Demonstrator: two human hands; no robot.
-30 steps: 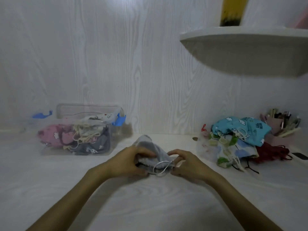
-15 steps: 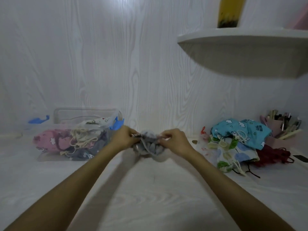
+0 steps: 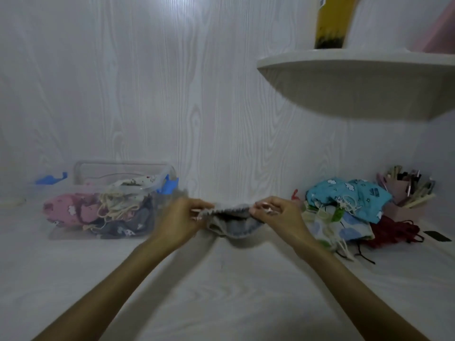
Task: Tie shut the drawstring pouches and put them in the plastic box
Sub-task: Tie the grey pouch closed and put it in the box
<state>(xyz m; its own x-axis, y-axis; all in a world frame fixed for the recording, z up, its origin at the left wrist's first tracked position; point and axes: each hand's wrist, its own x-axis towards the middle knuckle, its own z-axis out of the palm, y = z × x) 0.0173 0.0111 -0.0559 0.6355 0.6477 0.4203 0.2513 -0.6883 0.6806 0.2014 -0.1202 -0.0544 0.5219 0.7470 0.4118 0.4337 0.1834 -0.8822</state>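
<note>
So the grey pouch (image 3: 234, 221) is up in the middle of the view, lifted a bit off the counter (image 3: 221, 291), stretched sideways between both hands. Its top edge is gathered and pulled tight in a line, and the body sags below it. My left hand (image 3: 182, 220) has the left end, fingers (image 3: 199, 210) pinching what looks like the cord at that corner. The right hand (image 3: 275, 215) does the same on the right end, fingertips pressed together on the cord or hem there. It's blurry, so I can't tell exactly which.

Off to the left, far side of the counter near the wall, sits the clear plastic box (image 3: 81, 232) with blue clips (image 3: 170, 185) on its ends. It's already got several pouches in it: a pink one (image 3: 66, 207), a dark one (image 3: 123, 227), plus a tangle of cream cords (image 3: 113, 205).

On the right there's a pile of loose pouches (image 3: 344, 212) on the counter, a bright blue cloud-print one (image 3: 349, 195) on top, a white one with blue and green shapes (image 3: 344, 225) under it, and something dark red (image 3: 394, 232) beside that. Further right, a pink holder of pens (image 3: 406, 193).

Above that, a white shelf (image 3: 357, 70) sticks out of the wall with a yellow thing (image 3: 332, 23) standing on it.
</note>
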